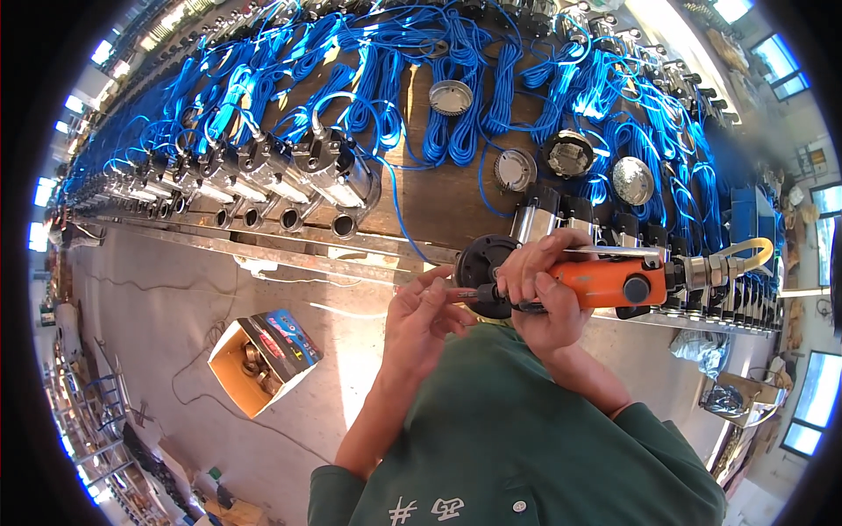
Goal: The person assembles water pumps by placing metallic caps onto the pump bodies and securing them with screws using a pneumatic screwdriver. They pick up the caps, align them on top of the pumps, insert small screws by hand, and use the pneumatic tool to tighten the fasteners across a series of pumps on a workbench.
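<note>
My right hand (548, 302) is wrapped round an orange air screwdriver (605, 283), its dark nose pointing left. A pale yellowish hose (756, 245) joins its back end by a metal fitting. My left hand (419, 320) is at the tip of the tool, thumb and forefinger pinched together. Whatever small thing lies between those fingers is too small to make out. Just behind the tool's nose, a black round part (478, 259) sits at the bench's near edge, partly covered by my right hand. A shiny metal cylinder (537, 215) stands beyond it.
Coiled blue cables (465, 96) cover much of the wooden bench (430, 206). Shiny metal pump-like bodies (338, 175) line its left edge, with more on the right. Round metal caps (633, 180) lie among the cables. An open cardboard box (241, 386) holding metal parts is on the floor at left.
</note>
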Demonstrator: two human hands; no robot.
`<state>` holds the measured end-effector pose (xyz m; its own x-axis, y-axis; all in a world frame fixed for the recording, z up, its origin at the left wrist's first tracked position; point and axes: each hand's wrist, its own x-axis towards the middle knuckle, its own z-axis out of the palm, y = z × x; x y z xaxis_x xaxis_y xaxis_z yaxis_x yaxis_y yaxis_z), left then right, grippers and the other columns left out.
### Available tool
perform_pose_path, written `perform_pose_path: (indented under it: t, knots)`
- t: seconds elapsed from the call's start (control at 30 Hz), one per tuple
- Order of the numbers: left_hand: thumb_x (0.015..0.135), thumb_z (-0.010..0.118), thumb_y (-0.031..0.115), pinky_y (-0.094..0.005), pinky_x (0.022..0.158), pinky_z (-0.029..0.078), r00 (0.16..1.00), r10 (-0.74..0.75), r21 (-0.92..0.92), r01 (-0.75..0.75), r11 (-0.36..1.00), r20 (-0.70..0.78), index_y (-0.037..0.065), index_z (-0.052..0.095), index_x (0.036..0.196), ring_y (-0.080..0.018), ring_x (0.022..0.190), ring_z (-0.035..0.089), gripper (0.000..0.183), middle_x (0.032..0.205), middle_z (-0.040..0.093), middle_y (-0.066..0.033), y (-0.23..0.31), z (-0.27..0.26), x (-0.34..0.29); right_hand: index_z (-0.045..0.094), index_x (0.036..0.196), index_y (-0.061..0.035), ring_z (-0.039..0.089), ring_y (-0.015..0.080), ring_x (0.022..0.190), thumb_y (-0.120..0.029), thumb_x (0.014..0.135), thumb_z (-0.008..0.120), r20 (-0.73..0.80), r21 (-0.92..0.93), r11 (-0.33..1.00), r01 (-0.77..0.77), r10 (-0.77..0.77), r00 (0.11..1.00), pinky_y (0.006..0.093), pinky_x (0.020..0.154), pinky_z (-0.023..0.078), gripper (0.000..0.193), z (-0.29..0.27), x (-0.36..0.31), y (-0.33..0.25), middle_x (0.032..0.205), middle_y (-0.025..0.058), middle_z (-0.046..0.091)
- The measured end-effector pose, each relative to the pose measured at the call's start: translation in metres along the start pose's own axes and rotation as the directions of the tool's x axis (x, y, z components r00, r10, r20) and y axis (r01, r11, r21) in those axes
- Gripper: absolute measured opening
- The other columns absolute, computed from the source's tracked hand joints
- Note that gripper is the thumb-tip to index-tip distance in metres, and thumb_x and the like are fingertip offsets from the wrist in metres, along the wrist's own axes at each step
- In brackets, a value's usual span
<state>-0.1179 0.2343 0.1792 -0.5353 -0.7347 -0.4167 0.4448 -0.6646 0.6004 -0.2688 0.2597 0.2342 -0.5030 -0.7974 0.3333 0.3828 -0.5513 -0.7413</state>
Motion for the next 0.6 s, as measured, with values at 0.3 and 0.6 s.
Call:
perform_pose_path:
  t: [0.3,0.6]
  knots:
    - [0.100,0.041,0.025,-0.0282,0.045,0.047,0.997,-0.071,0.039,0.071,0.997,-0.003,-0.004,0.050,0.107,-0.0233,0.056,0.061,0.031,0.087,0.065,-0.0255,-0.006,0.003,-0.001,0.040,0.107,0.0000,0.049,0.0158,0.055,0.001,0.077,0.049,-0.005,0.081,0.995,-0.053,0.054,0.999,0.0323,0.057,0.046,0.031,0.002,-0.006,-0.004,0.064,0.0074,0.049]
    - [0.099,0.042,0.024,-0.0273,0.043,0.045,0.993,-0.106,0.026,0.105,0.994,0.049,-0.003,0.052,0.104,-0.0214,0.055,0.059,0.029,0.087,0.065,-0.0254,-0.004,0.014,0.002,0.043,0.106,-0.0008,0.048,0.0148,0.055,-0.006,0.080,0.053,-0.003,0.024,1.000,0.003,-0.003,1.000,0.0317,0.055,0.045,0.028,-0.004,-0.005,-0.001,0.065,0.0042,0.046]
